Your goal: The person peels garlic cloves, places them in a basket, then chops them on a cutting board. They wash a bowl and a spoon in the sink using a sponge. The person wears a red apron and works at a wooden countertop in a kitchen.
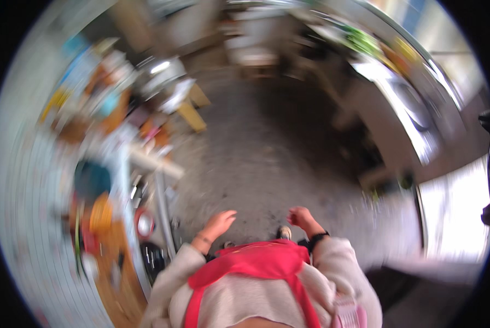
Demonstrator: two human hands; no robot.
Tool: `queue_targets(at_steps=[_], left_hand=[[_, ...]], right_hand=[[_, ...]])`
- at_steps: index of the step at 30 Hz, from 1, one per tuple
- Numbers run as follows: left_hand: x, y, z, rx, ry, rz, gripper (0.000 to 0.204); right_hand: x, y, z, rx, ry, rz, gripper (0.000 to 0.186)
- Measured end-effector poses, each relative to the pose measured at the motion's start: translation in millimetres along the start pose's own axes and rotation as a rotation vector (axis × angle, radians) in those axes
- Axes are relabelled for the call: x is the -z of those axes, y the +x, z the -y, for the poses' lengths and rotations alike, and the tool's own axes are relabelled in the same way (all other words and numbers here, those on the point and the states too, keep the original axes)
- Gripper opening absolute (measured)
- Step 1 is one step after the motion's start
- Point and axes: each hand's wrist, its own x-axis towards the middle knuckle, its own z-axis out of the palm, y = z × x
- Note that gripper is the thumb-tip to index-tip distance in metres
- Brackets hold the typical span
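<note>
My left hand hangs in front of my body over the grey floor. Its fingers are stretched out loosely, and no object shows in them. My right hand is level with it, a little way to the right. The fingers there are loosely bent and somewhat apart, with nothing visible between them. Neither hand touches anything. A dark band circles my right wrist. Below the hands is the red apron I wear over a cream knitted top. Much of the surrounding picture is smeared by motion.
A cluttered wooden counter runs along the left, with an orange container on it. Beyond it are yellow legs of a stand. On the right, a long counter carries a sink and green vegetables. A bright doorway is nearby.
</note>
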Motion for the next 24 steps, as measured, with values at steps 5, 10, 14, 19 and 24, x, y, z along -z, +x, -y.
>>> queue_targets(at_steps=[5,10,14,19,24], left_hand=[[50,-94,63,0.248,-0.002,-0.344,0.015],[79,-169,100,0.470,0.002,-0.243,0.013],[87,-217,125,0.591,-0.113,-0.572,0.014],[124,-262,139,0.478,-0.228,-0.685,0.013],[182,-283,130,0.448,-0.214,-0.871,0.017]], right_hand=[[-149,17,21,0.003,-0.736,0.136,0.017],[-293,45,13,0.295,-1.343,0.383,0.017],[-400,41,-23,0.688,-1.804,0.489,0.017],[-478,18,-58,0.773,-1.665,0.691,0.016],[-522,35,-65,0.617,-1.795,0.806,0.015]])
